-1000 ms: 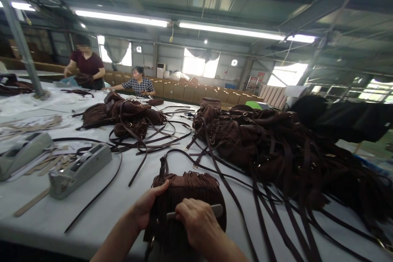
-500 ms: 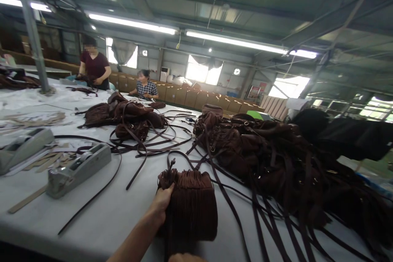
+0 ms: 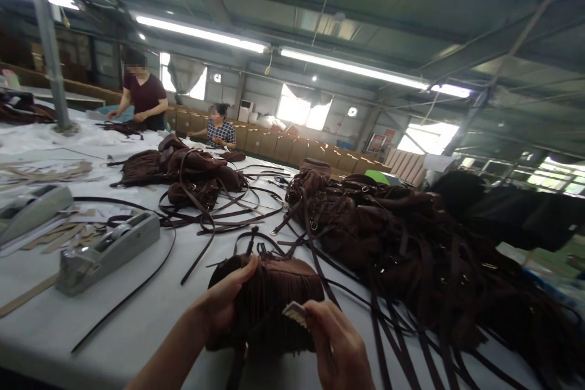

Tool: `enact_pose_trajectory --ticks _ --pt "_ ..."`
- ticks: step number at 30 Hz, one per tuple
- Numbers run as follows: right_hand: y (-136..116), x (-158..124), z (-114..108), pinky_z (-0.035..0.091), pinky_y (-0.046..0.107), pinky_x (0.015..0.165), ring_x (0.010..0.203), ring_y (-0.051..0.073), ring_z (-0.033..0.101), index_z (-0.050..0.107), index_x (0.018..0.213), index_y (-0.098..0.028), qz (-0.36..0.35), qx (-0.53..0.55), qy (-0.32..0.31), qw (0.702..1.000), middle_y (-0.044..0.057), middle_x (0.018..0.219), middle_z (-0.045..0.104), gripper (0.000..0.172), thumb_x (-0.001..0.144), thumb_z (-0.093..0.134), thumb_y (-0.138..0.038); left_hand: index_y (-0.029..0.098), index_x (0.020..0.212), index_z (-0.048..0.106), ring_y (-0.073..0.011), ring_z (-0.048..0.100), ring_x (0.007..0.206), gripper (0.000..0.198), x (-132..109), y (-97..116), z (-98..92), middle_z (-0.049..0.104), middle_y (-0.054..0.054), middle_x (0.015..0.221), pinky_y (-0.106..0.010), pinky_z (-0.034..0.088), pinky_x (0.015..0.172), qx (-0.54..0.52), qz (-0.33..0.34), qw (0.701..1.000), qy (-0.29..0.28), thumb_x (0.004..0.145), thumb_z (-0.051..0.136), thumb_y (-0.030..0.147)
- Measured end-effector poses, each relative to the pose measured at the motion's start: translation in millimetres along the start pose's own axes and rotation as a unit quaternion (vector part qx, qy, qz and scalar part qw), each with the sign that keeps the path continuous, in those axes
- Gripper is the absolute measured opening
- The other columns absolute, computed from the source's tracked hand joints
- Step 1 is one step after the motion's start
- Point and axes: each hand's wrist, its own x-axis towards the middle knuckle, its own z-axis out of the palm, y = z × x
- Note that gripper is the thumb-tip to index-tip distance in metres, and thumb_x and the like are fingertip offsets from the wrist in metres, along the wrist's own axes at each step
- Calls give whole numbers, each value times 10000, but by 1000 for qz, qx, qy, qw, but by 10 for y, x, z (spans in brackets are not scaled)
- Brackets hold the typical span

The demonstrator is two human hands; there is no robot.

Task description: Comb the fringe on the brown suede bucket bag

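Note:
A dark brown gathered bag (image 3: 292, 277) rests on the white-covered table in front of me, thin cords standing up at its top. My left hand (image 3: 226, 298) grips the bag's left side, thumb on top and the other fingers partly hidden. Between the thumb and fingers of my right hand (image 3: 340, 341) is a small pale flat piece (image 3: 296, 313) with an uneven, toothed-looking lower edge; its kind is not clear. It is held in front of the bag's right half, and I cannot tell whether it touches the bag.
Grey tape dispensers (image 3: 107, 253) and card strips (image 3: 68, 237) lie at left. A large heap of brown bags (image 3: 379, 225) with trailing straps fills the right side; a smaller bag pile (image 3: 183, 170) sits farther back. Two people (image 3: 142, 94) work across the table beside a metal post (image 3: 50, 55).
My right hand has risen from the bottom edge, now showing the pale piece. The bag has turned and tilted under my left hand, which sits slightly lower and farther left.

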Motion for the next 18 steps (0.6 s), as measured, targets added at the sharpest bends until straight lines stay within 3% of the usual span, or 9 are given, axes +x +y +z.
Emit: enact_pose_trajectory --ticks 4,7,10,13,18 --pt "-164 386 83 440 322 724 812 209 570 564 1034 -226 -76 -57 -51 994 44 875 603 197 1028 371 -185 66 927 706 -255 716 889 565 -31 -96 10 748 -152 877 -295 540 833 -31 -62 996 -51 932 469 579" --pt "-127 455 253 412 328 684 779 219 542 570 981 -211 -92 -106 -103 985 45 850 594 217 1001 374 -121 61 814 700 -231 716 787 660 -21 -138 -26 740 -154 790 -272 534 797 -53 -84 994 -35 911 427 653" --pt "-58 356 374 396 329 663 750 222 535 571 986 -201 -84 -123 -154 977 41 826 599 230 942 406 -46 57 844 699 -218 708 728 677 -12 -132 -47 740 -145 780 -277 533 767 -80 -82 992 -51 923 393 656" --pt "-40 196 410 403 319 663 736 213 554 561 965 -200 -67 -96 -193 974 29 803 615 251 886 422 -7 76 1002 690 -215 710 769 588 7 -93 -76 752 -123 873 -284 526 782 -104 -63 990 -74 951 410 591" --pt "62 -81 508 392 275 587 685 181 594 520 911 -211 -81 -38 -176 980 9 766 634 221 853 409 -29 43 1098 659 -272 698 932 597 21 2 -163 742 -168 948 -336 516 864 -114 -39 991 -55 959 410 567"
